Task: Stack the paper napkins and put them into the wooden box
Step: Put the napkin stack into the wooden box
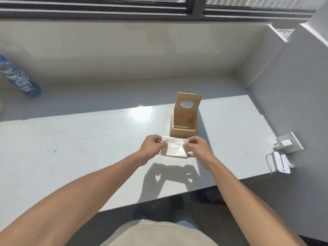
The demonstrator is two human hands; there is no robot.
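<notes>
Sunlit pale grey countertop (pixel 88 139): our left hand (pixel 152 146) and right hand (pixel 197 148) pinch the white paper napkins (pixel 174 148) just near of the open light wooden box (pixel 184 121); we should square their edges before lowering them in

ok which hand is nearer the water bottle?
Left. The left hand holds the napkins' left edge, on the water bottle's side; the right hand holds the far edge.
</notes>
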